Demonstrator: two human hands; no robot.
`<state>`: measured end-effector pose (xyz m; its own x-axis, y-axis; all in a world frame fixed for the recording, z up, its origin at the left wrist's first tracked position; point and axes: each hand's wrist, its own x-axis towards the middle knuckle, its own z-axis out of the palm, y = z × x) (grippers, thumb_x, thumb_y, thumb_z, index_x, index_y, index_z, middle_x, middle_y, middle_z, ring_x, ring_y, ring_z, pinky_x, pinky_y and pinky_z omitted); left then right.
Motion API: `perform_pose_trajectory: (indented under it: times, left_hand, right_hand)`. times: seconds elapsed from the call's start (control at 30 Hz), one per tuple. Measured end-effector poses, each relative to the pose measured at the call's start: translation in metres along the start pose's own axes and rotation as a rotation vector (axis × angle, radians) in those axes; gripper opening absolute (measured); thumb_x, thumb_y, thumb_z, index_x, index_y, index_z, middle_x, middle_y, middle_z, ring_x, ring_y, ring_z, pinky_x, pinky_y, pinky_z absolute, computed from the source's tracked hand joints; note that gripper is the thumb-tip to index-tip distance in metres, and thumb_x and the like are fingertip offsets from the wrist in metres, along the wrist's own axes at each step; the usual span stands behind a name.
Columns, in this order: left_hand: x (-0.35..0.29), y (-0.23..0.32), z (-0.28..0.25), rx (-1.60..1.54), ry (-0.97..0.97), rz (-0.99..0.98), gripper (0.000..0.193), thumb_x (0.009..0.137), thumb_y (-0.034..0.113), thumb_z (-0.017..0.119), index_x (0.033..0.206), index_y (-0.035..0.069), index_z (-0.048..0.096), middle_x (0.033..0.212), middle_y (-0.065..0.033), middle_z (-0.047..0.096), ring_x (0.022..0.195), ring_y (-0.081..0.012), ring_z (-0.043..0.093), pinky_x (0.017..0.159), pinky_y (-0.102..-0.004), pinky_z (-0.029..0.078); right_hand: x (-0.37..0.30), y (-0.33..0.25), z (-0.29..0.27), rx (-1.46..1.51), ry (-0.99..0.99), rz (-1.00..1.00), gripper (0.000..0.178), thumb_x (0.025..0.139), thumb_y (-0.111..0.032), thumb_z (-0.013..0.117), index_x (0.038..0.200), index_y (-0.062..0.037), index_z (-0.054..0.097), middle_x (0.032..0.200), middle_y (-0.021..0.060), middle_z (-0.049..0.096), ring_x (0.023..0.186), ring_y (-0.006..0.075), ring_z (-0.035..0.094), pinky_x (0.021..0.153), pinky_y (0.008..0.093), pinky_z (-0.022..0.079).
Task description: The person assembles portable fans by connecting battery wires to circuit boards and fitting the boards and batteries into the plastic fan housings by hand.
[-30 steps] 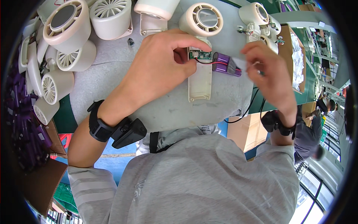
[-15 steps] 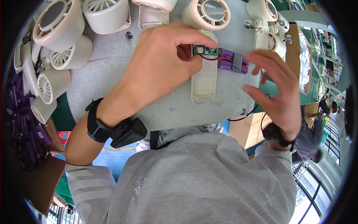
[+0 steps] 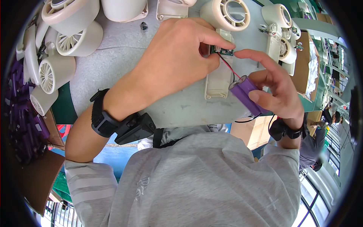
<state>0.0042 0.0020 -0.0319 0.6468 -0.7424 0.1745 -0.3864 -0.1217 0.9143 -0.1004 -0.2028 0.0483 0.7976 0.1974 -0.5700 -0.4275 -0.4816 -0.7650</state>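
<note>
My left hand (image 3: 185, 49) pinches a small green circuit board (image 3: 225, 52) between thumb and index finger, above a cream fan handle shell (image 3: 217, 86). A red and a black wire run from the board to a purple battery pack (image 3: 245, 95). My right hand (image 3: 274, 85) grips the pack between thumb and curled fingers, tilted beside the shell. Its index finger stretches out to the board's right end. The shell lies open-side up, joined to a round cream fan head (image 3: 225, 14) at its far end. My left fingers hide part of the board.
More cream fan heads (image 3: 79, 39) stand along the left and far edges of the grey mat (image 3: 124, 62). Purple battery packs (image 3: 28, 121) are heaped at far left. Fan parts with exposed boards (image 3: 275, 41) lie at right, by a cardboard box (image 3: 302, 62) with white sheets.
My right hand has closed on the battery pack and swung it nearer to me, tilting it. Its index finger has come to the board. My left hand still pinches the board.
</note>
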Motion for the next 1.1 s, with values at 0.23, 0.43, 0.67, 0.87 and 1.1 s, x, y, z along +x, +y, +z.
perform_pose_trajectory:
  times: [0.23, 0.43, 0.67, 0.87, 1.1]
  left_hand:
    - [0.003, 0.004, -0.002, 0.109, -0.016, 0.063, 0.034, 0.07, 0.0, 0.071, 0.101, 0.014, 0.075, 0.099, -0.0109, 0.067, 0.072, -0.0175, 0.064, 0.064, -0.0264, 0.051]
    - [0.003, -0.002, -0.001, 0.14, 0.025, 0.162, 0.036, 0.065, 0.007, 0.079, 0.1, 0.016, 0.076, 0.096, -0.0125, 0.069, 0.07, -0.0221, 0.065, 0.064, -0.0292, 0.052]
    - [0.004, -0.006, 0.0, 0.238, 0.064, 0.266, 0.032, 0.064, 0.01, 0.08, 0.096, 0.016, 0.076, 0.088, -0.0098, 0.069, 0.067, -0.0238, 0.064, 0.061, -0.0299, 0.051]
    - [0.006, 0.0, 0.002, 0.262, 0.06, 0.27, 0.029, 0.067, 0.009, 0.077, 0.095, 0.013, 0.075, 0.083, -0.0077, 0.067, 0.066, -0.0234, 0.063, 0.057, -0.0299, 0.049]
    - [0.003, 0.0, 0.0, 0.253, 0.05, 0.273, 0.03, 0.068, 0.008, 0.076, 0.098, 0.012, 0.075, 0.079, -0.0074, 0.066, 0.063, -0.0229, 0.061, 0.054, -0.0311, 0.046]
  right_hand:
    - [-0.006, 0.025, 0.018, 0.642, -0.064, -0.096, 0.08, 0.08, 0.003, 0.061, 0.149, -0.0027, 0.022, 0.109, 0.0132, 0.061, 0.086, 0.0145, 0.059, 0.078, 0.0259, 0.047]
    - [-0.003, 0.037, 0.026, 0.801, -0.147, -0.221, 0.094, 0.063, 0.003, 0.074, 0.144, 0.0026, 0.025, 0.112, 0.0152, 0.052, 0.085, 0.0205, 0.06, 0.071, 0.0286, 0.049]
    - [-0.006, 0.031, 0.026, 0.622, -0.047, -0.155, 0.094, 0.051, -0.001, 0.081, 0.135, 0.0028, 0.039, 0.108, 0.0118, 0.051, 0.084, 0.019, 0.059, 0.067, 0.0275, 0.048]
    - [-0.003, 0.014, 0.018, -0.152, 0.148, -0.466, 0.08, 0.046, -0.008, 0.082, 0.12, 0.0025, 0.053, 0.108, 0.0126, 0.055, 0.087, 0.0232, 0.059, 0.074, 0.0328, 0.048]
    - [0.012, 0.016, 0.033, -0.53, 0.324, -0.775, 0.075, 0.043, -0.013, 0.081, 0.114, 0.0025, 0.059, 0.11, 0.0174, 0.063, 0.093, 0.0338, 0.06, 0.079, 0.0379, 0.048]
